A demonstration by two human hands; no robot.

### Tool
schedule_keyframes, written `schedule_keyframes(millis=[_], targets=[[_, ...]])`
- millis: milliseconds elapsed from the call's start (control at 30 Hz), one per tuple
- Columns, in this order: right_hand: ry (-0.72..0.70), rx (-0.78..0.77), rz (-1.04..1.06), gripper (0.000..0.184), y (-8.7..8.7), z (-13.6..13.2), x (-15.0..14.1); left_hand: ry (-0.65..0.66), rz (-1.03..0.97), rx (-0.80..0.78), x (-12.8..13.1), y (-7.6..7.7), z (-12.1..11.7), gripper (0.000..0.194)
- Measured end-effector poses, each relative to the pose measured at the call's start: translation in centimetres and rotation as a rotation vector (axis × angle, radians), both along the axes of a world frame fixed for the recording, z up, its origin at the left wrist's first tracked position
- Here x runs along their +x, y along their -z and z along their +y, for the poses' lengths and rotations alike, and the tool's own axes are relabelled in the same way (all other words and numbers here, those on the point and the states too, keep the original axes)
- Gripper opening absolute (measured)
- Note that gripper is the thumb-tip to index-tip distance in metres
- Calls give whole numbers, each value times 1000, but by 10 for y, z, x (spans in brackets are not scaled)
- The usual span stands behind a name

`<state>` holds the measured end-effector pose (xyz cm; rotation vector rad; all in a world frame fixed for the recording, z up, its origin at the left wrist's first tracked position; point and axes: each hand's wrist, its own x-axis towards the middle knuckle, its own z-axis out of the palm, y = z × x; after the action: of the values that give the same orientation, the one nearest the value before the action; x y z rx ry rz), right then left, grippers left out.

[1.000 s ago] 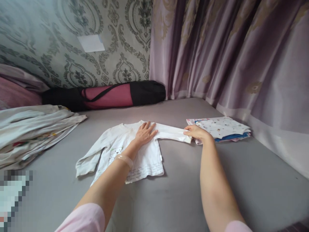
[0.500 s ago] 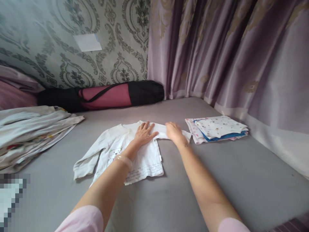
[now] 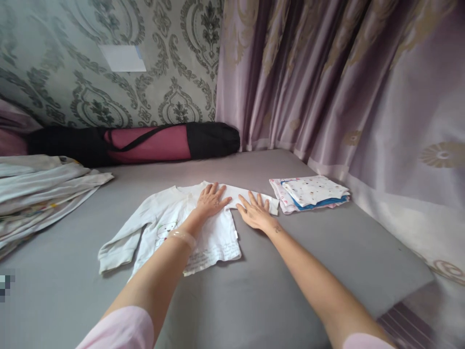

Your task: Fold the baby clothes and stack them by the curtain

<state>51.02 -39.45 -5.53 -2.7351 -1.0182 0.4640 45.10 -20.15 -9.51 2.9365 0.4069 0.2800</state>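
A small white long-sleeved shirt [image 3: 216, 237] with a bear print lies spread on the grey bed sheet [image 3: 240, 295]. My left hand [image 3: 211, 199] rests flat on its chest near the shoulder, fingers spread. My right hand [image 3: 257, 212] is open too, its spread fingers over the right-hand sleeve and the palm at the sleeve's lower edge. Neither hand grips anything. The other sleeve stretches out to the left, slightly creased, and my left forearm hides part of the bear print and hem.
Folded clothes [image 3: 314, 190], patterned white over blue and pink, lie right of the shirt. At left is a heap of loose clothes [image 3: 47, 189]. A long black and maroon bag [image 3: 152, 143] lies along the wall. Purple curtains [image 3: 290, 77] hang at the right.
My right hand has gone from closed at the sleeve to open with fingers spread over it. My left hand stays flat on the shirt. The view has shifted slightly to the right.
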Motion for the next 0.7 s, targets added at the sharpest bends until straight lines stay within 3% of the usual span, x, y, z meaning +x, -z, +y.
schedule_keyframes(millis=[167,267,400,500,600,700], targets=[[1,70,37,56,-9,-18,28,15,-22,-17,-1,-1,0,66],[69,139,-87,49,-15,-33,53,11,-28,-10,0,0,0,65],[169,4,-366,38,-15,-52,65,15,-29,-10,-1,0,1,63],[200,-65,-387,32,-10,-55,64,28,-33,-36,-2,-2,1,65],[266,65,-323,29,-9,-50,64,34,-38,-53,-2,-3,2,72],[445,258,-183,36,-10,-44,65,36,-39,-46,-1,-2,2,79]])
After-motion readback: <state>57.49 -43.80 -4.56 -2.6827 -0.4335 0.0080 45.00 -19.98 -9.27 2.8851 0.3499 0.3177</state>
